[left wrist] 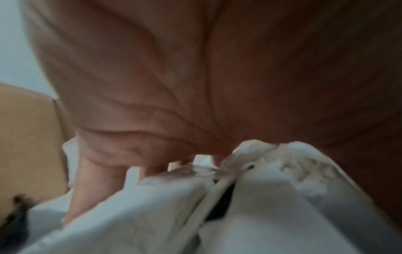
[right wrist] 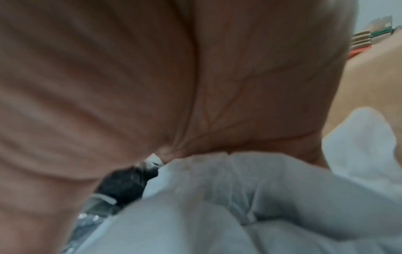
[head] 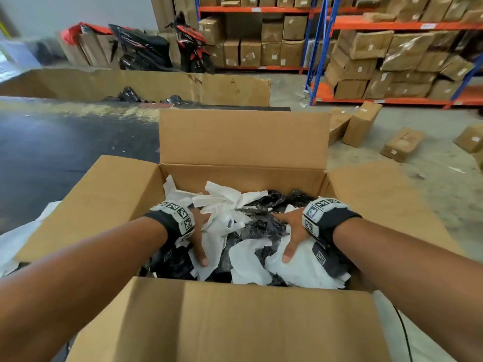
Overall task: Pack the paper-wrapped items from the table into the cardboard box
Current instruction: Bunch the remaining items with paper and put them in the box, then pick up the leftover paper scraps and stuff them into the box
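The open cardboard box stands right in front of me, filled with crumpled white paper-wrapped items mixed with black plastic-wrapped ones. Both hands are inside it. My left hand presses palm-down on white paper at the left of the pile, thumb stretched toward me, fingers partly buried. My right hand lies spread on a white bundle at the right. In the left wrist view the palm covers white paper. The right wrist view has the palm on paper beside a black item.
All the box flaps stand open: far, left, right, near. More white paper lies on the dark table to the left. A large low carton sits behind. Small cartons litter the floor by shelving.
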Available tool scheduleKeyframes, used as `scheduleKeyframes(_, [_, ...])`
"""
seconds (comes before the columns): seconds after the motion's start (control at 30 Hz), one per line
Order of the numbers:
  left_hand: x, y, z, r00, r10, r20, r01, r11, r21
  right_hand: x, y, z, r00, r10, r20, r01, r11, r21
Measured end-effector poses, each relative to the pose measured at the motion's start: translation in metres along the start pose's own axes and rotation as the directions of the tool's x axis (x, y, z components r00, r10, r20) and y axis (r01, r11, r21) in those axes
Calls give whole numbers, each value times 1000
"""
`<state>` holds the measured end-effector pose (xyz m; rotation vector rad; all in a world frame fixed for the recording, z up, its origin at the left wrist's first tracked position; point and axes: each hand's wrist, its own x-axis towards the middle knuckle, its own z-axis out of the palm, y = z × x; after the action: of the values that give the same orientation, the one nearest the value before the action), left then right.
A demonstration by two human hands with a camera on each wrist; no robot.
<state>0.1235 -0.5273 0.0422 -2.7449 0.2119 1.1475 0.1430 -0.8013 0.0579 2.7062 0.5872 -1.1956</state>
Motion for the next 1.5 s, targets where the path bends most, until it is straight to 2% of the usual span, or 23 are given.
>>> scheduleKeyframes(0.13, [-10, 7, -12, 997, 23, -75, -24, 1000, -13, -15, 5, -17, 994, -41, -97, 44, 998, 35])
scheduleKeyframes(0.23, [-26, 2, -29, 976, 32, -217, -47, 997, -64, -44, 8, -31, 961, -60, -268, 66, 998, 12])
scheduleKeyframes(0.37, [-56, -5, -41, 918, 96, -384, -120, 992, -38, -89, 11, -33, 897, -54, -438, 47, 999, -26])
scheduleKeyframes(0.47, [-83, -8, -35, 865, 149, -479, -177, 984, -14, -125, 8, -25, 870, -28, -492, -2, 998, -61])
scheduleKeyframes(0.53, [-101, -11, -22, 811, 195, -552, -235, 972, -3, -150, 0, -15, 857, -8, -516, -30, 997, -64])
scheduleKeyframes(0.6, [-122, -16, -7, 734, 248, -632, -310, 951, 13, -174, -16, -3, 838, 16, -546, -47, 998, -43])
scheduleKeyframes(0.73, [-166, -32, 35, 583, 274, -765, -450, 893, -23, -212, -75, 21, 759, -26, -651, 18, 1000, -19])
scheduleKeyframes(0.9, [-213, -69, 101, 463, 259, -848, -541, 840, -39, -220, -179, 47, 655, -106, -748, 160, 987, 1])
scheduleKeyframes(1.0, [-241, -103, 141, 419, 212, -883, -575, 815, -76, -209, -249, 56, 585, -178, -791, 271, 962, -15])
scheduleKeyframes(1.13, [-274, -161, 196, 414, 60, -908, -518, 836, -181, -188, -348, 60, 517, -281, -808, 440, 897, -30])
scheduleKeyframes(1.2, [-284, -195, 224, 441, -27, -897, -479, 838, -261, -172, -394, 62, 490, -329, -807, 508, 860, -42])
scheduleKeyframes(1.27, [-289, -228, 252, 475, -108, -874, -425, 841, -335, -152, -434, 65, 485, -364, -795, 554, 832, -43])
scheduleKeyframes(1.33, [-293, -257, 279, 521, -191, -832, -349, 842, -411, -130, -467, 70, 520, -383, -764, 557, 830, -37])
scheduleKeyframes(1.5, [-278, -306, 328, 638, -336, -693, -162, 821, -548, -63, -516, 83, 694, -372, -617, 480, 877, 11])
